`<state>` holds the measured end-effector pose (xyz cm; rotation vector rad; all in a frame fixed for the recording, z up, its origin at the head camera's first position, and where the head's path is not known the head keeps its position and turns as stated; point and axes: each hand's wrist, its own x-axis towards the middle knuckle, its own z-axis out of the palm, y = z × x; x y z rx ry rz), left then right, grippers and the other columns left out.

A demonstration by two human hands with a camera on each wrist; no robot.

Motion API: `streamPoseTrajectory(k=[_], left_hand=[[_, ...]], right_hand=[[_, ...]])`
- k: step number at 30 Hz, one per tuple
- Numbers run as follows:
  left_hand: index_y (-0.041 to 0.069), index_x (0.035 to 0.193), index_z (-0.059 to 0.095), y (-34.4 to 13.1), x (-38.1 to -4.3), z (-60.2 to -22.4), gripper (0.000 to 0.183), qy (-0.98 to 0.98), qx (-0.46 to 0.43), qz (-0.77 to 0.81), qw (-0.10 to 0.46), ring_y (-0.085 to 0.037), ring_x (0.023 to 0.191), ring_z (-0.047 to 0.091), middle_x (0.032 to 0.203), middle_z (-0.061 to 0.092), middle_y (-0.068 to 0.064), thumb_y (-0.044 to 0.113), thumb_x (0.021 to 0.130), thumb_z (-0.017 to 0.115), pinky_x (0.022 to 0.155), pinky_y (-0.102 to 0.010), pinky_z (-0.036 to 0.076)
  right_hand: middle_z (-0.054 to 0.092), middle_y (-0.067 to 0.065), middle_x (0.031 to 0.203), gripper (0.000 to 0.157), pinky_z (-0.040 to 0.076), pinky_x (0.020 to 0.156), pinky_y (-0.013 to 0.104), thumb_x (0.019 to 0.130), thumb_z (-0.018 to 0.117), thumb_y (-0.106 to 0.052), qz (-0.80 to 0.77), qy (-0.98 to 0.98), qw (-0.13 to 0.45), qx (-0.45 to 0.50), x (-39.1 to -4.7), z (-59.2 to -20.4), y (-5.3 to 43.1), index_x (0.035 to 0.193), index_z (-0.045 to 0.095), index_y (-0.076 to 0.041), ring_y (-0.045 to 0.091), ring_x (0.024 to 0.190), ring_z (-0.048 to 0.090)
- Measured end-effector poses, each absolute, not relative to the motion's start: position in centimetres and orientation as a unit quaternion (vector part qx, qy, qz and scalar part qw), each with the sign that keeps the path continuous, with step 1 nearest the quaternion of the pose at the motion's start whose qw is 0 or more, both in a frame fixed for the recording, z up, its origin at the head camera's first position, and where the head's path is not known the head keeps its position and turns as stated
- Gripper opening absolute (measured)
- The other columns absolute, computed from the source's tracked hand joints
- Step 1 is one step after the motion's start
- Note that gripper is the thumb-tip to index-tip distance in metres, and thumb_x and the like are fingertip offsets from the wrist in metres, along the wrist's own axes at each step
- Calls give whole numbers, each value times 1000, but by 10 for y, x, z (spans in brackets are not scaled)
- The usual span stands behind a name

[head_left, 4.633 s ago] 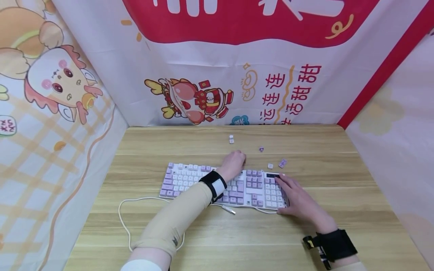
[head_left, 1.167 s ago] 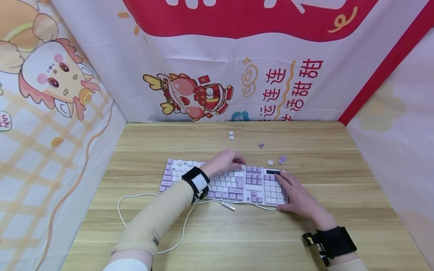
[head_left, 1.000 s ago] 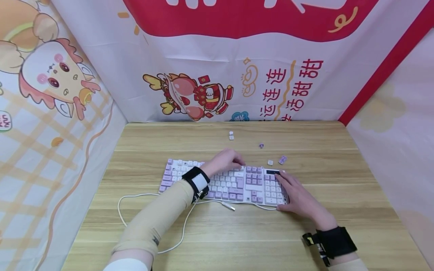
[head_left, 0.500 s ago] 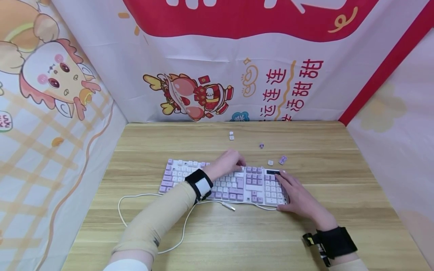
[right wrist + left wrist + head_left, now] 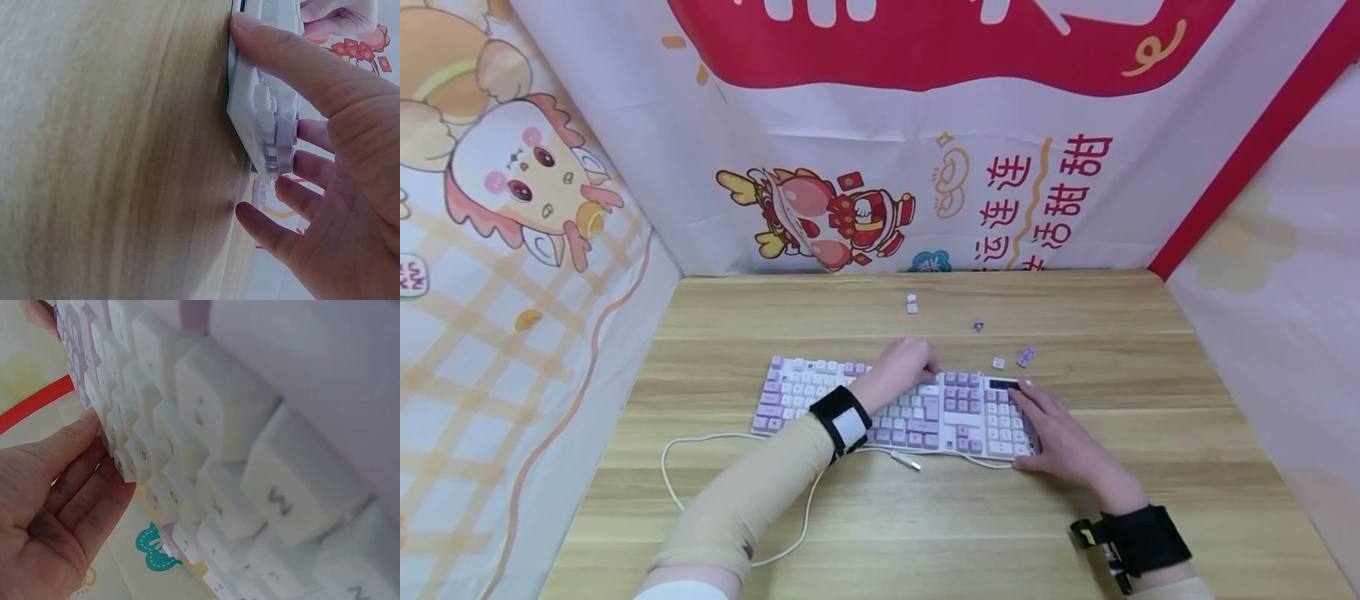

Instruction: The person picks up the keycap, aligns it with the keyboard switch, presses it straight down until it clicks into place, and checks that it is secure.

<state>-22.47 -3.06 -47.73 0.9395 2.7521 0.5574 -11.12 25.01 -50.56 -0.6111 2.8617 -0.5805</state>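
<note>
A white and lilac keyboard (image 5: 925, 417) lies across the middle of the table. My left hand (image 5: 902, 365) reaches over to its top row, fingers curled. In the left wrist view, that thumb (image 5: 84, 428) touches the keys at the far edge and the fingers bend in behind. They seem to pinch a small keycap, mostly hidden by the hand. With my right hand (image 5: 1060, 440) I hold the keyboard's right end. The right wrist view has its thumb (image 5: 269, 44) on the near edge and the fingers around the key side.
Behind the keyboard lie loose keycaps: two white keycaps (image 5: 912, 307), a small purple keycap (image 5: 978, 326), a white keycap (image 5: 997, 363) and a longer purple piece (image 5: 1026, 357). A white cable (image 5: 664, 457) loops in front, its USB plug (image 5: 906, 461) near the keyboard's front edge.
My left hand shifts slightly along the top row, and its fingers are now more curled down. A white keycap seen at its fingertips earlier is now hidden. My right hand stays put.
</note>
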Motion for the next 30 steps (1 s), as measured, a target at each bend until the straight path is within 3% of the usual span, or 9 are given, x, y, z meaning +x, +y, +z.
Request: streamPoseTrajectory(k=[12,20,30], left_hand=[[12,84,78,-18,-217,-472,10,935,318,137,84,-8,68,61,84,75,-1,8,89,71,62,-16,51],[13,90,79,-23,-226,-472,5,928,320,156,110,-12,86,70,92,77,-1,10,88,75,77,-21,56],[14,90,80,-25,-227,-477,7,923,322,179,109,-10,83,70,91,78,0,9,87,76,76,-19,56]], right_hand=[[28,24,161,104,37,115,59,71,91,-31,-193,957,80,-201,-108,-504,250,154,33,-4,45,145,31],[28,24,161,105,36,115,59,71,91,-31,-195,956,75,-204,-110,-505,249,154,33,-3,45,145,31],[28,24,160,105,35,116,59,70,91,-31,-194,956,74,-206,-111,-506,251,153,33,-2,45,145,30]])
